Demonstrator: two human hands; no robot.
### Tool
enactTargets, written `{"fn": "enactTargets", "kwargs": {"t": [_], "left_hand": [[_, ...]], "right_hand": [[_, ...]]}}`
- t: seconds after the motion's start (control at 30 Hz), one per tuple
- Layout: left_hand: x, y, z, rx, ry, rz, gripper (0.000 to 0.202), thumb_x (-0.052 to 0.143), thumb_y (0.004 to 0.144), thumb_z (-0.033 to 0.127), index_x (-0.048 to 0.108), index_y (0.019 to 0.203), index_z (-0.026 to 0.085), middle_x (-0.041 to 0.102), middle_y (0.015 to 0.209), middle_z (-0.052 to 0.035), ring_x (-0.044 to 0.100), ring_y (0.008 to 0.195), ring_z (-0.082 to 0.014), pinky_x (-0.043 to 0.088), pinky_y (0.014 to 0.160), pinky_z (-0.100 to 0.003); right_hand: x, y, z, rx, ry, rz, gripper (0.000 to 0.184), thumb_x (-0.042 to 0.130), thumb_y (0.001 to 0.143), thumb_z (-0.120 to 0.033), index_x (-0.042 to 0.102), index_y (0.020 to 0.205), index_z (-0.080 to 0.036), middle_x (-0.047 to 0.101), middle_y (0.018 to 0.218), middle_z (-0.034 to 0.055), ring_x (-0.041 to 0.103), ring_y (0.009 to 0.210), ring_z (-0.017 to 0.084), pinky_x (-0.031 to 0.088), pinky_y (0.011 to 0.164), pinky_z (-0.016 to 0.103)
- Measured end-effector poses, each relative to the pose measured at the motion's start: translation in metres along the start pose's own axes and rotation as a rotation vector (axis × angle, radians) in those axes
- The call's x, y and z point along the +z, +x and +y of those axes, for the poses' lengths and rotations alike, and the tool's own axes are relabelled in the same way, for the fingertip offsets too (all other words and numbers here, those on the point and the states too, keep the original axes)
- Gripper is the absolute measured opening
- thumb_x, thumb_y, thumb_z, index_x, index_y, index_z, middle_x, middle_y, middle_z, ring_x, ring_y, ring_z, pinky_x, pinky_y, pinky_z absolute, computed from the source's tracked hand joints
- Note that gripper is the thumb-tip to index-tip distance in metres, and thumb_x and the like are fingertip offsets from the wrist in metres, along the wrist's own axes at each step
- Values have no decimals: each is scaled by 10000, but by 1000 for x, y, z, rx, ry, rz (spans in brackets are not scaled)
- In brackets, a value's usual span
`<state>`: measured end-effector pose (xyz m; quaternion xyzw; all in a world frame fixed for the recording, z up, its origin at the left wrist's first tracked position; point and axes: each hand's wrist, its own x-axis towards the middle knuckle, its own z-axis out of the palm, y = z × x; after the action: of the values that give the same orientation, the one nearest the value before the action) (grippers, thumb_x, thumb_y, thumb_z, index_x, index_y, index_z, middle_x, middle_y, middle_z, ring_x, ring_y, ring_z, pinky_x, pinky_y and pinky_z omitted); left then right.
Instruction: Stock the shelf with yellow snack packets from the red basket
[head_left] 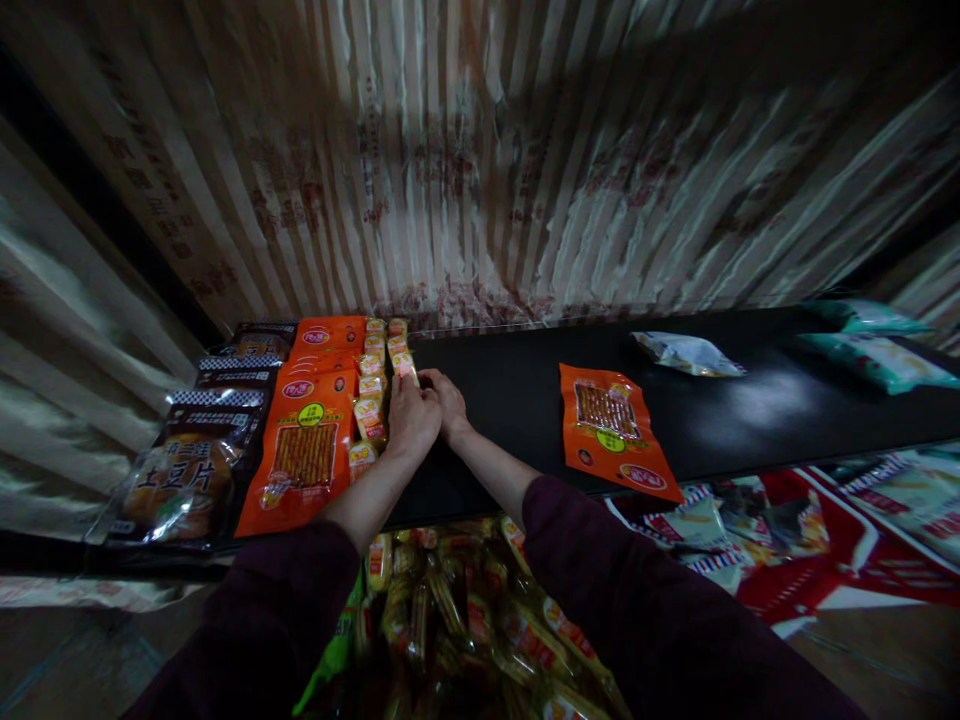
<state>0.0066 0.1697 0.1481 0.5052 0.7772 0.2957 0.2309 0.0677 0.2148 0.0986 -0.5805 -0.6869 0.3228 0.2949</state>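
My left hand (pixel 415 415) and my right hand (pixel 447 402) meet on the black shelf (pixel 495 375), fingers bent inward and close together. They are at the near end of a short row of small yellow-and-white wrapped snack packs (pixel 402 357). My left fingers close on the nearest pack, which is mostly covered. What my right fingers grip, if anything, is hidden behind them. Just left stands a longer row of the same packs (pixel 370 385). Beside that lie overlapping orange snack bags (pixel 306 450) with brown sticks showing through a window.
Dark potato-slice bags (pixel 187 470) fill the shelf's left end. Rightward lie an orange bag (pixel 615 430), a white-blue bag (pixel 686 353) and teal bags (pixel 874 358). Below are many yellow packs (pixel 480 610) and a red basket (pixel 814 585) with bags. Pleated curtain (pixel 465 180) hangs behind.
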Motion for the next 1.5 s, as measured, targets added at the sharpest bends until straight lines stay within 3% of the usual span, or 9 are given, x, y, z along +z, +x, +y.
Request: {"fn": "enactTargets", "kwargs": {"t": [0.2, 0.5, 0.83, 1.03, 1.2, 1.5], "left_hand": [[2, 2, -1, 21, 0, 6, 363, 395, 824, 143, 512, 1166, 100, 503, 1295, -158, 479, 1215, -212, 348, 995, -255], [7, 5, -10, 32, -32, 34, 346, 406, 829, 173, 523, 1143, 84, 473, 1331, -187, 431, 1268, -247, 326, 1037, -317], [9, 0, -10, 52, -80, 44, 368, 405, 828, 163, 514, 1168, 74, 442, 1374, -203, 388, 1311, -242, 300, 1072, -341], [7, -9, -11, 97, -126, 79, 345, 399, 830, 164, 564, 1124, 89, 539, 1279, -189, 479, 1227, -248, 361, 1030, -357], [-2, -35, -15, 125, -257, 33, 357, 409, 835, 175, 578, 1145, 118, 613, 1183, -133, 553, 1124, -210, 390, 1005, -339], [-17, -120, -36, 90, -401, -105, 376, 448, 820, 239, 565, 1164, 140, 595, 1217, -113, 548, 1123, -199, 396, 1005, -351]], "right_hand": [[-2, -1, 0, -10, 45, -5, 238, 496, 802, -139, 578, 1007, -228, 627, 1035, 13, 572, 975, 153, 434, 877, 288], [6, 6, 10, -22, 24, 77, 345, 544, 805, -206, 531, 1150, -215, 571, 1077, 51, 554, 971, 172, 439, 891, 336], [5, 5, 13, -27, 26, 47, 374, 532, 822, -235, 510, 1194, -201, 578, 1133, 67, 552, 986, 179, 435, 916, 339], [-3, -12, 4, -39, 49, 84, 346, 513, 820, -192, 539, 1165, -196, 578, 1099, 72, 543, 1018, 181, 431, 918, 332], [-12, -44, -5, -101, 91, 48, 269, 509, 803, -144, 595, 1053, -193, 591, 1011, 54, 564, 937, 170, 453, 870, 320], [-28, -129, -7, -194, 103, -20, 343, 535, 725, -71, 612, 1037, -192, 596, 977, 50, 569, 911, 166, 465, 832, 302]]}}
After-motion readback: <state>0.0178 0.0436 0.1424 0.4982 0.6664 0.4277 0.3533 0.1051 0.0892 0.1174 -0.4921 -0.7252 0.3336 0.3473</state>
